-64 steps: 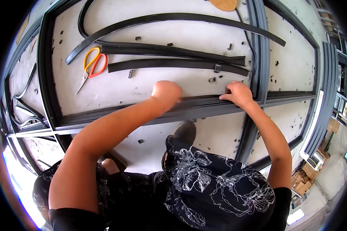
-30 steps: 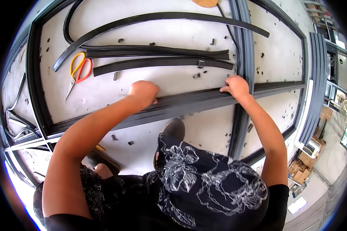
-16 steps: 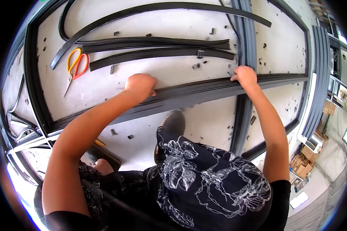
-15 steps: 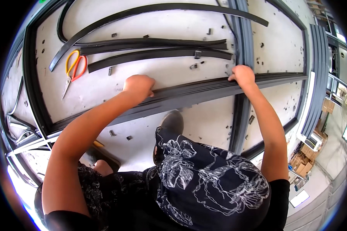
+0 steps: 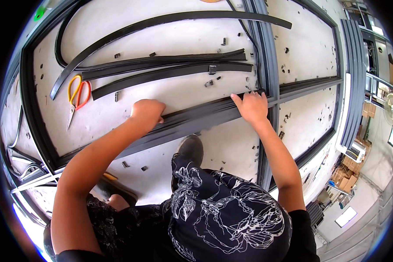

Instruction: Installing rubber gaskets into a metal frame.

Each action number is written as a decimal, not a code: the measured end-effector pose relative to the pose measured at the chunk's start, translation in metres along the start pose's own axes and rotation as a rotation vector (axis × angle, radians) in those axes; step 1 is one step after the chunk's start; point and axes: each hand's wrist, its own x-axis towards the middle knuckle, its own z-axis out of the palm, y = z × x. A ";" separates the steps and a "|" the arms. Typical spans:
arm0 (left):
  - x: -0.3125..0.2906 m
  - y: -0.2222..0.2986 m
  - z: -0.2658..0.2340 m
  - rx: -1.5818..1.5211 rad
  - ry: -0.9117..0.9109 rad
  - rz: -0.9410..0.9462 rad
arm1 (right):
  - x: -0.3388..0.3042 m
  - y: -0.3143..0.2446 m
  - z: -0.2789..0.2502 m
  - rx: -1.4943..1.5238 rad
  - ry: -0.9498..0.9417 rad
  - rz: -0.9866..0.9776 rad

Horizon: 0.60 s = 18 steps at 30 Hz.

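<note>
A long dark grey bar [image 5: 196,124] with black grooves along its far side runs across a metal frame in front of me. My left hand [image 5: 147,112] is curled closed at the bar's far edge; its fingertips are mostly hidden. Farther right along the same bar, my right hand [image 5: 252,107] lies with its thumb spread to the left and its fingers stretched over a black strip at the far edge. It rests just left of the grey cross post [image 5: 264,52].
Beyond the bar lie several black strips [image 5: 161,59], one long and curved, and scissors [image 5: 77,96] with yellow and red handles. Small black pieces [image 5: 212,69] are scattered on the pale surface. My shoe [image 5: 190,150] stands close to the bar. Cardboard boxes [image 5: 347,177] sit far right.
My right hand has moved left along the bar, off the crossing with the post, and its thumb has spread. My left hand stays at about the same spot on the bar. The view has shifted slightly.
</note>
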 end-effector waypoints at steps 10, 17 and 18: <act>0.001 -0.002 0.000 -0.027 -0.013 0.015 | 0.011 -0.002 0.000 -0.021 -0.141 0.161; 0.003 -0.004 0.000 -0.004 -0.040 0.018 | 0.023 -0.013 -0.011 0.042 -0.354 0.268; 0.005 -0.002 -0.002 -0.005 -0.037 0.025 | 0.021 -0.011 -0.008 0.038 -0.351 0.274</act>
